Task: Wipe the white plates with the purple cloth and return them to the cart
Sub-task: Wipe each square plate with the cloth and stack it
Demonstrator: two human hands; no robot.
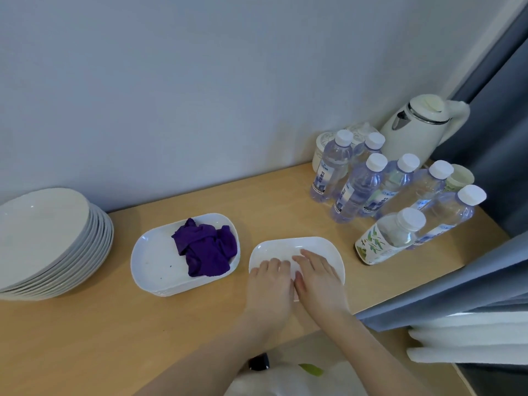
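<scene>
Wooden tabletop point(85, 338) against a pale wall carries all items. Landmark: the white plate point(323, 247) at centre-right. Left hand point(270, 284) and right hand point(317, 277) lie on it side by side, fingers extended flat — neither grips anything. Left of this plate: a stack of matching plates point(154, 261) bearing the crumpled purple cloth point(205, 247). Further left — stacked round plates point(48, 238). Right of it, behind: water bottles point(357, 190) and a kettle point(420, 124).

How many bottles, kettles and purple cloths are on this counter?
Clear water bottles: 6
Green-label bottle: 1
Kettle: 1
Purple cloth: 1
Total: 9
</scene>
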